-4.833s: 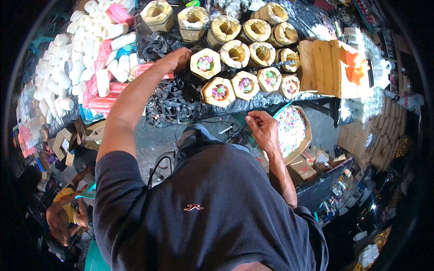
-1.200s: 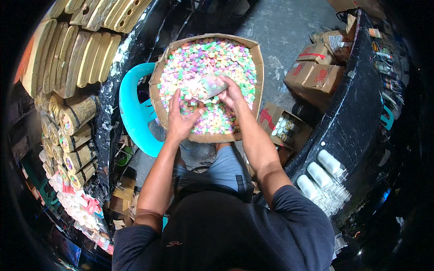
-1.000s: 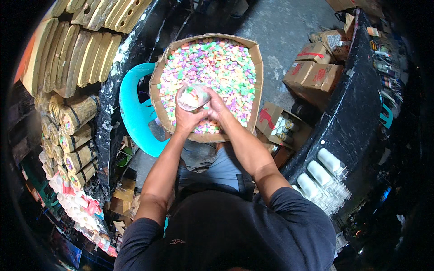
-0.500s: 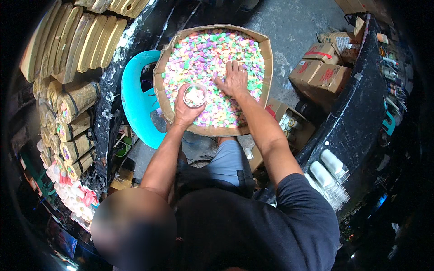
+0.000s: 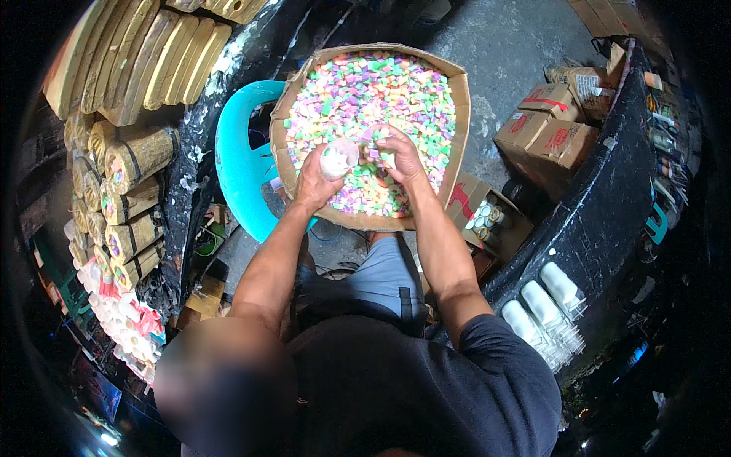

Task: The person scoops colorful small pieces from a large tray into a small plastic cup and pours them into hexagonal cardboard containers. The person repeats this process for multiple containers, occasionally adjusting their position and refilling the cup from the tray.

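Note:
A small translucent cup (image 5: 339, 158) with white and pale pieces inside is gripped in my left hand (image 5: 312, 181), over a cardboard box (image 5: 459, 114) full of small pastel pink, purple, green, orange and yellow pieces (image 5: 365, 84). Just right of the cup, my right hand (image 5: 400, 156) has its fingers curled around a few of the coloured pieces, which are partly hidden by the fingers. The box rests on a teal plastic chair (image 5: 236, 164).
Yellowish wooden slabs (image 5: 137, 61) and banded cylinders (image 5: 133, 164) line a black-covered bench (image 5: 192, 171) at left, with white rolls below. At right are cardboard boxes (image 5: 544, 137), a carton of small cylinders (image 5: 487, 221) and a black table (image 5: 601, 198) holding white tubes (image 5: 542, 305).
I have turned from the bench to the box. Over the last second my right hand left the cup, spread over the pieces, then drew back beside the cup, fingers now curled around pieces.

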Available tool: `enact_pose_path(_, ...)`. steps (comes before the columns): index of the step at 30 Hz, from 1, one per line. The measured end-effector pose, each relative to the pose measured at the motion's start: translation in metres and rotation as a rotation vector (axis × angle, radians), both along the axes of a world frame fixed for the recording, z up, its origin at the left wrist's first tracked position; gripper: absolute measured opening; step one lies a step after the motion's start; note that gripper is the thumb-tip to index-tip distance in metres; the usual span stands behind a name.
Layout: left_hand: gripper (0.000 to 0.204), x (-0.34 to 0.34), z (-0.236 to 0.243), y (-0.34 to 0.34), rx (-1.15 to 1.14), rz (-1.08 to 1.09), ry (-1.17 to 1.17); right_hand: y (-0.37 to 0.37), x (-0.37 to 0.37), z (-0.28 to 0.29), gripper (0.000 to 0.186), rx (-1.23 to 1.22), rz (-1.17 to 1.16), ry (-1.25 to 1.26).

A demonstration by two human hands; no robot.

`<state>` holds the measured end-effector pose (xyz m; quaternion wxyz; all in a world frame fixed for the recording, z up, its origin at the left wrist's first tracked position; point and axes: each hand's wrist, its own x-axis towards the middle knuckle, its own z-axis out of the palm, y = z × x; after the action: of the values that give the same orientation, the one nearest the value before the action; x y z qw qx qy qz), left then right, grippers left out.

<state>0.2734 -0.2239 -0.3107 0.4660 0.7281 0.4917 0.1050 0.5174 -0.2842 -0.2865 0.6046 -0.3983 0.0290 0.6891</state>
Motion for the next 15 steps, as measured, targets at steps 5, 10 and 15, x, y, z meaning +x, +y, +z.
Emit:
enact_pose_path(5,0.092,0.015,0.016,0.011,0.090,-0.102,-0.046,0.015,-0.042,0.039,0.048,0.205,0.126,-1.104)
enact_pose_path(10,0.094,0.016,0.013,0.011,0.087,-0.050,-0.076,0.013,-0.029,0.064,0.057,0.141,0.106,-1.277)
enact_pose_path(15,0.091,0.010,0.013,0.015,0.078,0.018,-0.152,-0.017,0.023,-0.025,0.054,-0.327,0.186,-1.368)
